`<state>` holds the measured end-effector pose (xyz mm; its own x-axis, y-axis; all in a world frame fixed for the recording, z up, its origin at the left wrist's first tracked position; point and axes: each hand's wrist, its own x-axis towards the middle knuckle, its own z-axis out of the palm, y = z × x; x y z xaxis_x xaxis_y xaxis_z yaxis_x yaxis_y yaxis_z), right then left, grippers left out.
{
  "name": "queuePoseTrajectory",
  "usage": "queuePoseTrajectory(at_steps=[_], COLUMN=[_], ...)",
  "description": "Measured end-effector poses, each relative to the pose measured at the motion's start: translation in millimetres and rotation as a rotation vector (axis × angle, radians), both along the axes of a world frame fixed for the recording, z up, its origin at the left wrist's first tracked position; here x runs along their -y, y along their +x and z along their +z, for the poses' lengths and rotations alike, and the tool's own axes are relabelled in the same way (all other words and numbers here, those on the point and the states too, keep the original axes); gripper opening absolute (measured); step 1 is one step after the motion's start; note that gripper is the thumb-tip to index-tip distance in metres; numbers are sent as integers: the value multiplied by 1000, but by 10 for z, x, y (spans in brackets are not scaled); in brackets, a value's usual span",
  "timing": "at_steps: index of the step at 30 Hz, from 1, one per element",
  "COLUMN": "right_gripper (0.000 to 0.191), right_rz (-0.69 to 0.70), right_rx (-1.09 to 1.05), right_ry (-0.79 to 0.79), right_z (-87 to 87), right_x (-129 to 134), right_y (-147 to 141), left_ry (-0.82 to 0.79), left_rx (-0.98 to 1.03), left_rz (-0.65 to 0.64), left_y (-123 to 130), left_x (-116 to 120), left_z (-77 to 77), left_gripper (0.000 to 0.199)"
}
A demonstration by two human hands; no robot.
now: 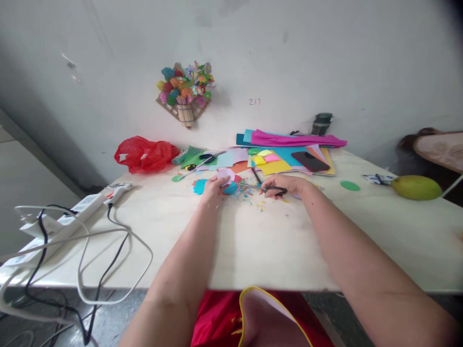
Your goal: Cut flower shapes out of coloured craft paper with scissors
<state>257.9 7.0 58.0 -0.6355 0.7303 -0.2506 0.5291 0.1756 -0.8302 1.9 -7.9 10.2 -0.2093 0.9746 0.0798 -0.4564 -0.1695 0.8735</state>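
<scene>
Between the fingers of my left hand (213,190) is a pale lilac paper disc (226,176), held upright above the table. My right hand (277,185) grips a pair of black-handled scissors (249,186), whose blades point left toward the disc. Whether the blades touch the paper I cannot tell. Blue scalloped paper cut-outs (198,187) lie beside and beneath my left hand, with a red piece near them. Small blue and yellow paper scraps (258,206) are scattered under the scissors. A dark pen-like stick (256,175) lies just behind the blades.
Coloured sheets (278,166) and a phone (310,161) lie at the back. A second pair of scissors (208,158) and a red plastic bag (144,154) are left of them. A power strip (58,226) with loose cables occupies the left; a mango (415,187) and green disc (350,185) sit right.
</scene>
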Motion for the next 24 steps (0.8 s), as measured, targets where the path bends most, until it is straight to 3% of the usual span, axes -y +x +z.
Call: queuePoseTrajectory(at_steps=[7, 24], right_gripper=[38, 41], right_rz=[-19, 14], right_rx=[6, 7], right_ry=[57, 45], right_z=[32, -20], right_x=[44, -17], right_y=[-61, -71], left_ry=[-35, -105], left_rx=[3, -28], left_rz=[-57, -95], left_y=[-37, 31], left_x=[-69, -60], left_z=[-66, -40], left_gripper=[26, 23])
